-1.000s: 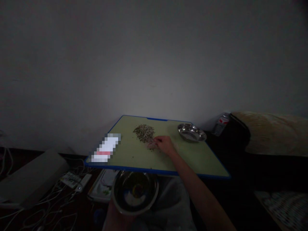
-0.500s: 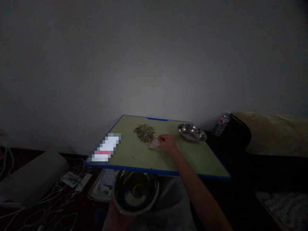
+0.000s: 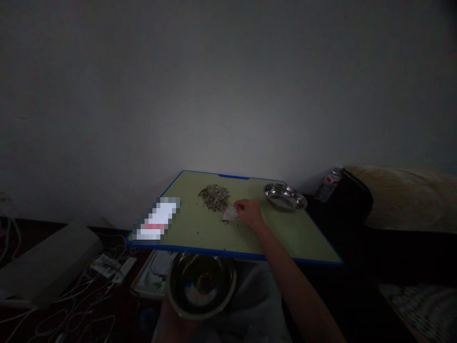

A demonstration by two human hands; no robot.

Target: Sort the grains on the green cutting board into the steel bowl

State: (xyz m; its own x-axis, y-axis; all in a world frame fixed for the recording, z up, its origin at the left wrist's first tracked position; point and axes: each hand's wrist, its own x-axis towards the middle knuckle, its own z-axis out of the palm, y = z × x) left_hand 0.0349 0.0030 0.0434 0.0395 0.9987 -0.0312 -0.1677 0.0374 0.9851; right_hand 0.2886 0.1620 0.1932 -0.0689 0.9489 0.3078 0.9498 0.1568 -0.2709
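Observation:
My right hand (image 3: pixel 249 213) is closed on a pale, thin piece (image 3: pixel 230 213) that looks like paper or film, low over the green board (image 3: pixel 210 236). Just left of it lies a loose pile of small dark and light grains (image 3: pixel 214 197), with a few strays nearby. Below the board's front edge, my left hand (image 3: pixel 180 325) holds a deep metal bowl (image 3: pixel 202 312) from underneath; its fingers are mostly hidden. A shallow metal bowl (image 3: pixel 284 197) rests at the board's back right.
A blurred-out bright rectangle (image 3: pixel 157 220) lies on the board's left side. Cables and a power strip (image 3: pixel 123 270) are on the floor at left, near a grey box (image 3: pixel 50 262). A bottle (image 3: pixel 328 185) and a pale cushion (image 3: pixel 407 197) stand at right.

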